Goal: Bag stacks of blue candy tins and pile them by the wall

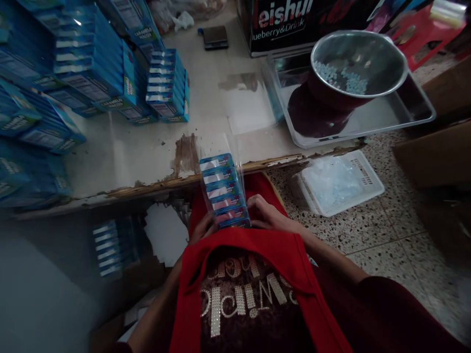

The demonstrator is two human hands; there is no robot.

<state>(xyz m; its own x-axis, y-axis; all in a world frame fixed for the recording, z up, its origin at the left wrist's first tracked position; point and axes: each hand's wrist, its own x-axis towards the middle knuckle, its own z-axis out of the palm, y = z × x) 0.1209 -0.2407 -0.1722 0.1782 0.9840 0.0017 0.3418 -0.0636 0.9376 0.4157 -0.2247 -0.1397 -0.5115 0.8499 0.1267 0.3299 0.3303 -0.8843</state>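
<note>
Presently, the left hand (204, 226) is closed on the lower left side of a bundle of blue Caramelo packs (224, 189); the right hand (270, 214) has curled fingers at its lower right side, but whether they pinch, I cannot tell. The bundle lies above the lap, with its upper end by the worn edge of the surface (208, 115). I judge it light, rather stiff, and slippery where clear film covers it, so both long sides should be held evenly. Farther out are similar blue stacks (91, 68) and a metal bowl (379, 59) of pale pieces (355, 82).
</note>
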